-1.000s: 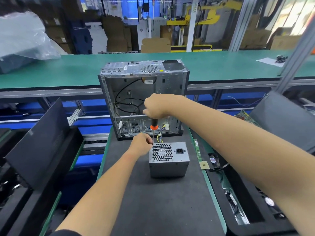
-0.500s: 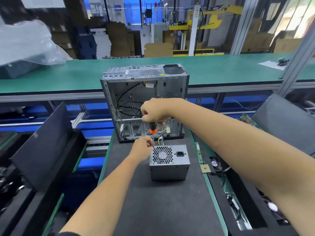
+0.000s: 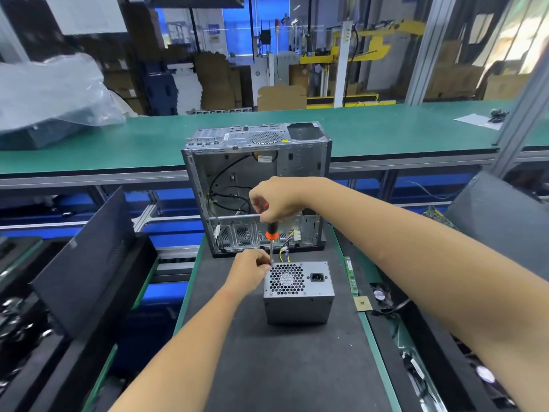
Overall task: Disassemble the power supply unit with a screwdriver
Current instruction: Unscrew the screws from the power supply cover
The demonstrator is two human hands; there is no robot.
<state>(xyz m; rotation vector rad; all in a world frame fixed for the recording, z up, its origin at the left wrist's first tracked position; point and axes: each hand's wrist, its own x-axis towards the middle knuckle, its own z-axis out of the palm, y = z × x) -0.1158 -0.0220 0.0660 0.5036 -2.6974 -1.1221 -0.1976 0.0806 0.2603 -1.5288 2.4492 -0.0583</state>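
A grey metal power supply unit (image 3: 298,295) stands on the dark mat (image 3: 282,367), its honeycomb fan grille and power socket facing up. My right hand (image 3: 276,199) grips the black and orange handle of a screwdriver (image 3: 271,236), held upright with its tip at the unit's top left corner. My left hand (image 3: 251,270) is curled against that same corner, fingers beside the shaft near its tip. Yellow and black wires run out behind the unit.
An open, emptied computer case (image 3: 257,188) stands upright just behind the unit. Black panels (image 3: 86,263) lean at the left. A tray at the right holds a memory stick (image 3: 350,276), a small chip (image 3: 364,303) and a fan. A green bench (image 3: 386,129) runs across behind.
My right hand has opened its hold a little, and more of the screwdriver handle shows below it. The left hand stays at the unit's corner; the view has shifted slightly.
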